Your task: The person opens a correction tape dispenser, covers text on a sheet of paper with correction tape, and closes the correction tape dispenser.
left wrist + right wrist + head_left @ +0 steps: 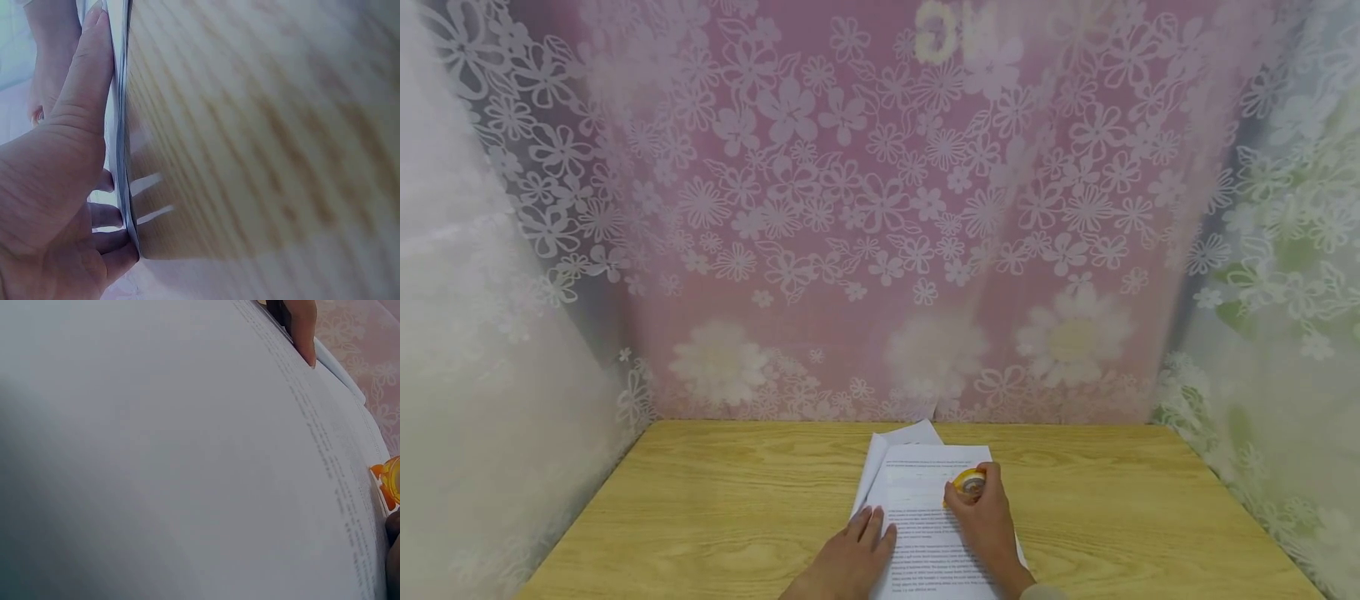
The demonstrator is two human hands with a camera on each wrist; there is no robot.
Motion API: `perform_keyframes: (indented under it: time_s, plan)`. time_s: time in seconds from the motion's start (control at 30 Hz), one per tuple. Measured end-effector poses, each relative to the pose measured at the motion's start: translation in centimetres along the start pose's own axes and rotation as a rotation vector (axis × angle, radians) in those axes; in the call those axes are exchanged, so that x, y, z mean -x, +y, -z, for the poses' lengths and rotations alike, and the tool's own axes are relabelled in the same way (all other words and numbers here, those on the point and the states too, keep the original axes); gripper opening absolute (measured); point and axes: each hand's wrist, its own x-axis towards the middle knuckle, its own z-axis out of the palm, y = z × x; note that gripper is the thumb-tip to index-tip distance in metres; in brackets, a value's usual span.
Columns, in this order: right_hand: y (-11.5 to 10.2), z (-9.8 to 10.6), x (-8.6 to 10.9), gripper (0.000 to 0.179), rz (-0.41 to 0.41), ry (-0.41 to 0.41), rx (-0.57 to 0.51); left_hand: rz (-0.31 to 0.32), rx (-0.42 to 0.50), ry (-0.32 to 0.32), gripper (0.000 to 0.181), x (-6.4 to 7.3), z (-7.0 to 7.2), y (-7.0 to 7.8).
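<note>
On the wooden table lies a stack of white printed paper (925,533), its text upside down in the head view. My right hand (988,521) holds a small yellow-orange correction tape dispenser (968,483) against the upper right of the top sheet, by a whitish area among the lines. Fingers extended, my left hand (856,557) rests on the sheet's left edge. The left wrist view shows that hand (56,206) along the stack's side. At the right wrist view's edge, part of the orange dispenser (392,481) appears; its tip is hard to make out.
Other folded or rolled sheets (910,433) stick out behind the top page, close to the table's back edge. The wood-grain tabletop (730,500) extends on both sides. A floral pink curtain (880,250) hangs behind, with pale flowered curtains (1285,375) at the sides.
</note>
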Motion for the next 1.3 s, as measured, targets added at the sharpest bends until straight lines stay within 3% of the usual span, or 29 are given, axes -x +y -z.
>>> perform_keyframes:
  time_s: [0.33, 0.6, 0.9, 1.0, 1.13, 1.3]
  plan:
    - [-0.1, -0.2, 0.2, 0.048, 0.017, 0.073, 0.017, -0.019, -0.075, 0.035, 0.097, 0.0, -0.3, -0.1]
    - [0.0, -0.2, 0.1, 0.049, 0.026, 0.11, 0.007, -0.023, -0.062, 0.047, 0.097, 0.0, -0.5, -0.4]
    - [0.7, 1.8, -0.4, 0.059, -0.172, 0.017, -0.201, -0.058, -0.056, 0.061, 0.093, -0.1, -0.8, -0.4]
    - [0.7, 2.0, -0.4, 0.059, -0.136, -0.02, -0.167, -0.051, -0.06, 0.058, 0.093, -0.2, -0.9, -0.3]
    - [0.7, 1.8, -0.2, 0.059, -0.049, -0.008, -0.097, -0.06, -0.066, 0.068, 0.094, -0.3, -1.1, -0.5]
    - [0.9, 1.3, -0.4, 0.06, -0.024, -0.037, -0.102, -0.056, -0.062, 0.061, 0.094, -0.3, -1.0, -0.6]
